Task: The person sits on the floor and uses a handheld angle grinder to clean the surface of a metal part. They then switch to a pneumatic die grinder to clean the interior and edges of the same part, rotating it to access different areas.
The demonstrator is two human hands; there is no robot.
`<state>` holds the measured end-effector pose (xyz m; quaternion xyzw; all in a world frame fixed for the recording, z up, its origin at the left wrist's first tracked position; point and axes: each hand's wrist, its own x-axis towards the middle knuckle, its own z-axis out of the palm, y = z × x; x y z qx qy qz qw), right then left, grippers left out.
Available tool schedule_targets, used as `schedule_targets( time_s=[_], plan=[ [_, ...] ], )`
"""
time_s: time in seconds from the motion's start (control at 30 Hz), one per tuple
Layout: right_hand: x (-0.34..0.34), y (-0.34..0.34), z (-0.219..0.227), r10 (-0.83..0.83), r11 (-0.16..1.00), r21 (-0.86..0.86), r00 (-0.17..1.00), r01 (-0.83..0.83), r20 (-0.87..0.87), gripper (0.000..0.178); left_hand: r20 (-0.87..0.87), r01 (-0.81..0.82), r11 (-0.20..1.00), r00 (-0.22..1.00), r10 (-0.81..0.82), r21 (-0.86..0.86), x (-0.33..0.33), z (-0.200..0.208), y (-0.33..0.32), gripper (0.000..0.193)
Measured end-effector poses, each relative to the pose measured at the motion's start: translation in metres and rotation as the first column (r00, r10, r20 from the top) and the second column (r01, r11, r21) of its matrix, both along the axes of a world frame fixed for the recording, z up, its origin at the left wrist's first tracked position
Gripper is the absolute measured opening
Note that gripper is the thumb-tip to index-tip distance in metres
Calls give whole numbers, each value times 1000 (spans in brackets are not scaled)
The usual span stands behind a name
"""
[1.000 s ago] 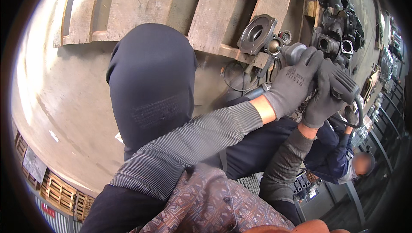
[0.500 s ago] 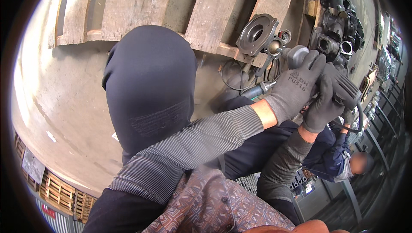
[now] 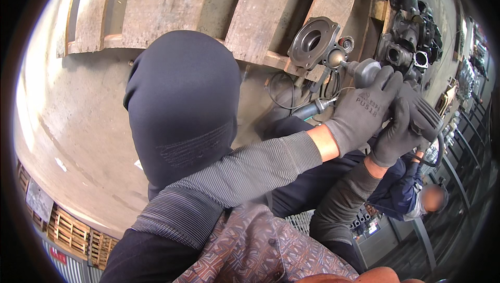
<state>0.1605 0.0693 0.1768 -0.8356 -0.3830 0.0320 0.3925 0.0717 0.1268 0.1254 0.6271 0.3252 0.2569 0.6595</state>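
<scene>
Head view: left hand [image 3: 367, 110] and right hand [image 3: 397, 133] clasp a grinder [image 3: 425, 114] aimed at a metal part [image 3: 300, 48]; grinding seems underway, remainder unclear.

Illumination uneven. Strongest light far left of the gloved fingers [image 3: 394, 82]: concrete floor [image 3: 78, 127] burns nearly white toward the rim, and glare streaks the wooden pallet [image 3: 161, 4] boards on that side. Gaps between boards lie in shadow. Fingers moderately lit, edges fairly sharp; straight grinder [image 3: 424, 116] in their grasp reads matte, its ribs legible. Dark metal castings [image 3: 403, 25] beyond the fingers: low contrast, recesses near black. Below and right of the fingers: dim, detail lost. Co-worker's head [image 3: 433, 198] there smeared by local blur. Fisheye distortion: straight edges bow; black vignette rings the view.
</scene>
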Motion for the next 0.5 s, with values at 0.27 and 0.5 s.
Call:
schedule_targets(
  time_s=[0.27,0.5],
  plan=[
    [-6,6,-3,77,997,-21,997,-76,14,29,28,-30,999,999,31,-29,-1,-7,2,64],
    [-9,11,-4,13,1000,28,999,-11,-46,33,46,-44,999,998,45,-30,-1,-9,2,67]
  ],
)
